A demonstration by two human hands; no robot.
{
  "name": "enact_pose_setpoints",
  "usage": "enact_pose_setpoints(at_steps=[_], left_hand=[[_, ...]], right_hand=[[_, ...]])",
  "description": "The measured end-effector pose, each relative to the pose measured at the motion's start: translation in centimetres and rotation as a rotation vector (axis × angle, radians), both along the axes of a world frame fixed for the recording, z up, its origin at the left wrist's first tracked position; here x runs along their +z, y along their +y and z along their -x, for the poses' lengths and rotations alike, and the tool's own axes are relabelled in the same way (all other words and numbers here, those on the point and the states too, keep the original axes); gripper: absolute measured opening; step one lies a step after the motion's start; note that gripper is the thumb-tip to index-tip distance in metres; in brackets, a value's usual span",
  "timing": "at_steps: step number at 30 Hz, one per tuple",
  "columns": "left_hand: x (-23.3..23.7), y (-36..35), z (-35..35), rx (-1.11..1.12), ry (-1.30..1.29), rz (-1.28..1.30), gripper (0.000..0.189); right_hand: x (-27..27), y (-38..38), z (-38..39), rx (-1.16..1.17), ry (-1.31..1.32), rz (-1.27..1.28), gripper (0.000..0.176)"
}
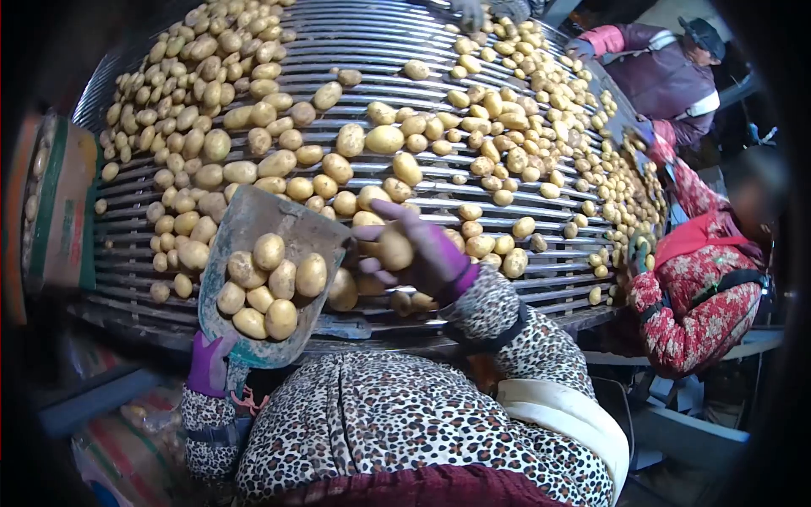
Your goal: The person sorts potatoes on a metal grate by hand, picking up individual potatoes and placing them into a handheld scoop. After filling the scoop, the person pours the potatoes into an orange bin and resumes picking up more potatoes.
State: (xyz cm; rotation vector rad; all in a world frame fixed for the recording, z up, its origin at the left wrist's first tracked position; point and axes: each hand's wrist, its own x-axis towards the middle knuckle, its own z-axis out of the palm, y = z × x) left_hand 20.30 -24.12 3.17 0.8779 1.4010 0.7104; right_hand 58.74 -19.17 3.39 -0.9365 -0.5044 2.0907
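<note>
My left hand (209, 363), in a purple glove, is closed on the handle end of a worn, green-grey scoop (296, 224). Several potatoes (281, 319) lie in the scoop, which is tilted over the near edge of the roller table. My right hand (427, 245), also purple-gloved and slightly blurred, is just right of the scoop's lip. Its fingers curl around a brownish potato (394, 249). Other potatoes lie on the rollers under and beside this hand.
Metal rollers (372, 51) carry heaps of potatoes (194, 84) at left and right. Two people (705, 253) work along the right side, and another person's gloved hands (469, 13) show at the far edge. Potato-filled sacks (68, 211) stand at left.
</note>
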Motion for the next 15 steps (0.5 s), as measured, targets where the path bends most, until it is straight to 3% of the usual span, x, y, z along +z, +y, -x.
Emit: enact_pose_setpoints(at_steps=[2, 4, 6, 7, 8, 9, 10, 11, 13, 14, 15], left_hand=[[-0.5, 0.0, 0.4, -0.026, 0.035, -0.012, 0.040], [-1.0, -0.4, 1.3, -0.024, 0.076, -0.012, 0.041], [-1.6, -0.5, 1.9, -0.005, 0.107, 0.000, 0.042], [-1.2, -0.4, 1.4, -0.026, 0.107, -0.046, 0.041], [-0.9, -0.2, 1.1, -0.015, 0.058, -0.028, 0.041], [-0.6, -0.1, 0.8, 0.001, 0.010, -0.009, 0.041], [-0.5, -0.1, 0.6, 0.017, -0.039, 0.012, 0.040], [-0.7, -0.1, 0.9, 0.018, -0.024, 0.023, 0.041], [-0.7, -0.3, 0.9, -0.022, 0.031, -0.024, 0.041], [-0.7, -0.3, 1.1, -0.037, 0.062, -0.053, 0.041], [-1.3, -0.5, 1.9, -0.163, 0.274, -0.153, 0.036]], right_hand=[[1.0, -0.5, 1.7, 0.039, -0.244, -0.179, 0.074], [1.5, -1.4, 4.0, 0.039, -0.352, -0.526, 0.075], [1.7, -0.8, 2.2, 0.085, -0.370, -0.632, 0.073], [0.3, 0.3, -0.6, 0.079, -0.717, -0.690, 0.072], [2.8, 1.0, -3.6, 0.017, -0.790, -0.642, 0.072], [1.8, 2.1, -6.6, -0.110, -1.045, -0.593, 0.072], [-1.9, 3.2, -11.7, -0.232, -1.275, -0.714, 0.073], [-4.1, 3.9, -16.1, -0.255, -1.746, -0.686, 0.073], [-6.3, 3.9, -22.0, -0.132, -2.046, -0.423, 0.079], [-7.9, 3.5, -23.7, 0.080, -1.939, -0.316, 0.081], [-5.3, 2.8, -21.1, 0.254, -2.033, -0.319, 0.080]])
